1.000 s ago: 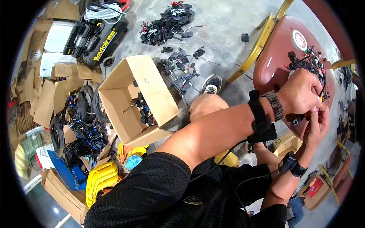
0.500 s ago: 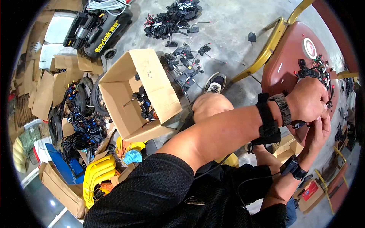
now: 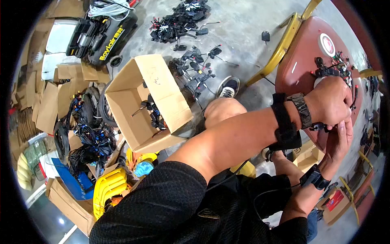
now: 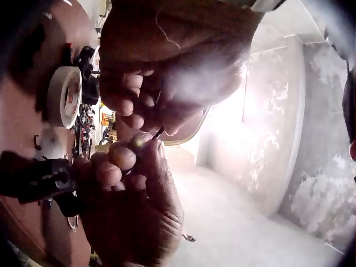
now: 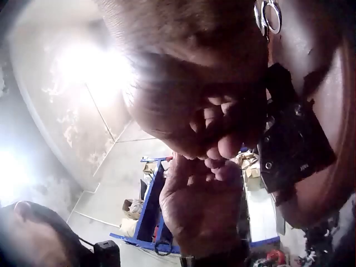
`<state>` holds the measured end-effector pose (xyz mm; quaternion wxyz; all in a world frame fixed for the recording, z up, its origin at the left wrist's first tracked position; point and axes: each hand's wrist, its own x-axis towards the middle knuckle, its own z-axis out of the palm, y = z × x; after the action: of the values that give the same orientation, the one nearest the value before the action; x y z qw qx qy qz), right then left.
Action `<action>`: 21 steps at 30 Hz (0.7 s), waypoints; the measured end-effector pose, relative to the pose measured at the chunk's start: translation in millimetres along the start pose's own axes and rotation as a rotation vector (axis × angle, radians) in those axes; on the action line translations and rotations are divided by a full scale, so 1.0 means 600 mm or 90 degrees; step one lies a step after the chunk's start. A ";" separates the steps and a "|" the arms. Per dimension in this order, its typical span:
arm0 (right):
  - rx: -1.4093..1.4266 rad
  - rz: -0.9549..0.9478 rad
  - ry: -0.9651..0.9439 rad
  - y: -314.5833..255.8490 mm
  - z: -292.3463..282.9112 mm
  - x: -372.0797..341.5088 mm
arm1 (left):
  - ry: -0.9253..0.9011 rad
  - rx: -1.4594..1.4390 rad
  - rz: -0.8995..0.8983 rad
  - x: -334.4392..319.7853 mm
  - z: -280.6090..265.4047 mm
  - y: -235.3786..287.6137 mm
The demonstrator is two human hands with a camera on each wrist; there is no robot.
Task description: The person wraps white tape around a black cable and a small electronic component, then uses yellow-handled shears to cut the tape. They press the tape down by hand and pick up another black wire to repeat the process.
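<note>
My two hands meet close over the red-brown surface (image 3: 298,67). The left hand (image 3: 327,101), with a metal watch band at its wrist, has its fingers curled. The right hand (image 3: 340,140) faces it, its fingertips right at the left ones. A short, thin black wire (image 4: 158,133) runs between them in the left wrist view, pinched by thumb and fingers on both sides. Beside the hands is a black plastic part (image 5: 295,144) with small round holes; its link to the wire is hidden. Most of what lies inside the fingers is covered by the hands.
A roll of tape (image 4: 64,97) and a tangle of small wired parts (image 3: 343,67) lie on that surface, which has a yellow metal frame (image 3: 280,53). An open carton (image 3: 130,97) holds black parts. More wired parts (image 3: 183,22) lie on the floor near a shoe (image 3: 228,86).
The head view has shifted slightly. Both hands sit a little lower in it than a second ago, still fingertip to fingertip, and the left wrist has moved slightly right.
</note>
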<state>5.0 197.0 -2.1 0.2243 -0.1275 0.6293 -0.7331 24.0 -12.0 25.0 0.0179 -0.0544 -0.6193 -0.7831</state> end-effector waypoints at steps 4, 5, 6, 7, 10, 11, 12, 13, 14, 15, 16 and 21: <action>-0.016 0.003 -0.023 -0.005 0.005 -0.002 | -0.024 -0.090 -0.061 0.000 0.006 -0.005; -0.014 0.006 -0.008 -0.006 0.010 -0.003 | -0.030 -0.091 -0.054 0.002 0.006 -0.007; -0.012 0.009 0.006 -0.007 0.012 -0.004 | -0.036 -0.092 -0.046 0.002 0.006 -0.007; -0.009 0.004 -0.003 -0.006 0.009 -0.005 | -0.030 -0.089 -0.055 0.000 0.008 -0.007; 0.004 -0.013 -0.003 0.000 0.000 -0.008 | -0.027 -0.060 -0.054 -0.001 0.010 -0.008; 0.010 -0.021 0.017 0.002 -0.003 -0.011 | -0.036 -0.037 -0.036 0.000 0.012 -0.012; 0.016 -0.028 0.036 0.004 -0.007 -0.013 | -0.045 -0.014 -0.018 0.000 0.013 -0.013; 0.023 -0.044 0.044 0.008 -0.019 -0.014 | -0.052 0.041 0.008 0.000 0.014 -0.013; 0.030 -0.059 0.053 0.012 -0.039 -0.014 | -0.059 0.096 0.034 -0.001 0.015 -0.013; 0.037 -0.074 0.061 0.011 -0.050 -0.011 | -0.065 0.152 0.061 -0.002 0.016 -0.013; 0.060 -0.080 0.049 0.007 -0.059 -0.012 | -0.075 0.104 0.002 -0.005 0.021 -0.011; 0.070 -0.090 0.062 0.003 -0.090 -0.013 | -0.058 0.197 0.144 -0.003 0.037 -0.029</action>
<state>-13.4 247.3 -12.4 0.1479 -0.1237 0.5876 -0.7858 25.7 13.5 13.0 0.0862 -0.1557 -0.7226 -0.6680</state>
